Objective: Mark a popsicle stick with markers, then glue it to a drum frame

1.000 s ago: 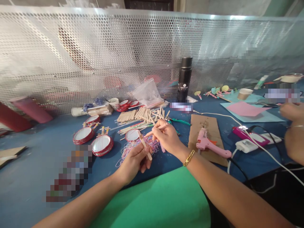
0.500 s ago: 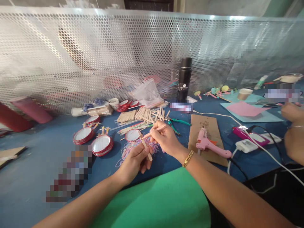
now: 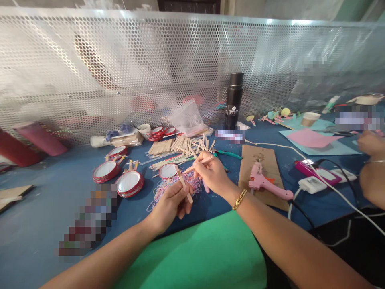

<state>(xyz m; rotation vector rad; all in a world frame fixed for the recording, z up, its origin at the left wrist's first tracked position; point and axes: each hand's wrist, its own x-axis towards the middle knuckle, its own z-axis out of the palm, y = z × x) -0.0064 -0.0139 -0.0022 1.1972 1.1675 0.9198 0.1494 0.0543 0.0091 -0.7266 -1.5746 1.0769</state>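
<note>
My left hand point(image 3: 174, 197) pinches a flat wooden craft stick point(image 3: 182, 180) between thumb and fingers, its upper end tilted to the left. In a writing grip, my right hand point(image 3: 212, 172) holds a slim pink pencil-like stick point(image 3: 189, 169). The left end of that pink stick is close to the craft stick's upper part, with a small gap. Beneath both hands lies a tangle of pastel loops point(image 3: 161, 188), partly hidden by them. A round red-rimmed disc point(image 3: 167, 171) rests just behind the loops.
Loose craft sticks point(image 3: 161, 147) lie behind my hands, beside green-handled pliers point(image 3: 228, 153). Stacked red-rimmed discs point(image 3: 130, 183) stand left. A pink glue gun point(image 3: 266, 185) sits on cardboard point(image 3: 245, 160); a white cable point(image 3: 288, 147) crosses the right side. A black bottle point(image 3: 234, 100) stands behind. Another person's hand point(image 3: 371, 144) is far right.
My right hand has drawn slightly to the right, and the pink stick's end has moved away from the craft stick. My left hand is almost still.
</note>
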